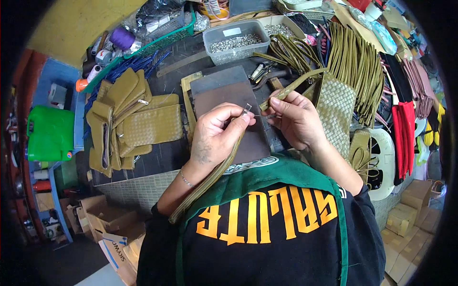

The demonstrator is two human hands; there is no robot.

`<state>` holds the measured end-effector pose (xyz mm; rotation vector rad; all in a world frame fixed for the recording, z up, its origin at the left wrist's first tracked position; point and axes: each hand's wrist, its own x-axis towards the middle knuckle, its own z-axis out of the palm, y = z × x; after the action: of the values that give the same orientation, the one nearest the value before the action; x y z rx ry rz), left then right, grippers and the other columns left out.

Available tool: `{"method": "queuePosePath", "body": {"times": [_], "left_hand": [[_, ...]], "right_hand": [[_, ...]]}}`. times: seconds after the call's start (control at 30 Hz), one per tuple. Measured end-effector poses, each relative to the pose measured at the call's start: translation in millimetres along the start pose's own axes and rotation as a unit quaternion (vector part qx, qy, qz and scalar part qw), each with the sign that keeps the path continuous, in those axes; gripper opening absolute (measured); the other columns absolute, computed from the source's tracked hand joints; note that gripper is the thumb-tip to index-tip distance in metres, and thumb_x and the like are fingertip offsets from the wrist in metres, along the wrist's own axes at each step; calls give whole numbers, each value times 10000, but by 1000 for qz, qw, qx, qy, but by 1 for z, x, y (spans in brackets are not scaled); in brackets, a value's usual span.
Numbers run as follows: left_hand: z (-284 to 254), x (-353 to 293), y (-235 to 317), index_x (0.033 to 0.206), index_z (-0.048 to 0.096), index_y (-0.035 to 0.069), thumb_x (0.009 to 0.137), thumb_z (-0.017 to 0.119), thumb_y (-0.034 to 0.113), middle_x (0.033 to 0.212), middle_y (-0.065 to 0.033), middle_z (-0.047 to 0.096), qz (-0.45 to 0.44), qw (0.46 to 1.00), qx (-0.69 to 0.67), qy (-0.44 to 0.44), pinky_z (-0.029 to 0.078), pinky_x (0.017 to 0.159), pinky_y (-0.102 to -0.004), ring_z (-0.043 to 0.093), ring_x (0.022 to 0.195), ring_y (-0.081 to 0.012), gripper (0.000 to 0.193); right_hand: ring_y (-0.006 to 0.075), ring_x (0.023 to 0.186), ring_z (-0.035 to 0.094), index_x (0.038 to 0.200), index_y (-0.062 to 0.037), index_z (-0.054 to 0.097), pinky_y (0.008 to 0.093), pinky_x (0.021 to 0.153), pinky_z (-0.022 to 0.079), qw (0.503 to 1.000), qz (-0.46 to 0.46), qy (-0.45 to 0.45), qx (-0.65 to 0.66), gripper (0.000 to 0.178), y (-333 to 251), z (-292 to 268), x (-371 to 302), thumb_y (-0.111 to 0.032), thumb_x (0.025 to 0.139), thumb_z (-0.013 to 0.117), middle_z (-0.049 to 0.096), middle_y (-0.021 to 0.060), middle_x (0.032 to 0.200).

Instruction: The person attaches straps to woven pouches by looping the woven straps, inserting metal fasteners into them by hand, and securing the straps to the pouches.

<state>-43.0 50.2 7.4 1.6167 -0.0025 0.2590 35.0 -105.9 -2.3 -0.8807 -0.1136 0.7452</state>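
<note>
My left hand (214, 131) is closed, thumb against forefinger, on the end of an olive-brown strap (205, 190). A small silver metal clasp (246, 108) stands up at those fingertips. The rest of that strap trails down along my left forearm. Just to the right, my right hand (298, 119) pinches an olive strap (305, 80), whose far part reaches up and right. Whether both pieces belong to one strap, I cannot tell. Between the hands a thin, light line shows, too fine to name. Both hands are above a dark flat slab (224, 95) on the worktable.
Woven olive pouches (152, 124) are piled at left, and another woven piece (336, 105) lies right of my right hand. A clear tub (236, 45) of small metal parts stands at the back. Many olive straps (355, 66) hang over the right side. Cardboard boxes (109, 214) sit below left.
</note>
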Motion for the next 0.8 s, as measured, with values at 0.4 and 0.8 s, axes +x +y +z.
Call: {"method": "queuePosePath", "body": {"times": [0.4,0.8], "left_hand": [[1,0,-6,745,568,-37,731,580,20,712,-70,563,24,999,30,-21,405,563,-217,517,634,-101,60],[0,1,-5,765,564,-35,735,598,54,711,-68,549,36,997,48,-43,406,565,-217,518,635,-103,100]], "right_hand": [[141,660,579,839,39,558,237,617,471,992,-14,-61,-110,129,-13,16,7,-41,743,589,594,92,753],[136,611,575,815,21,562,232,569,475,991,-33,-109,-76,96,-9,15,12,7,725,593,594,80,711]]}}
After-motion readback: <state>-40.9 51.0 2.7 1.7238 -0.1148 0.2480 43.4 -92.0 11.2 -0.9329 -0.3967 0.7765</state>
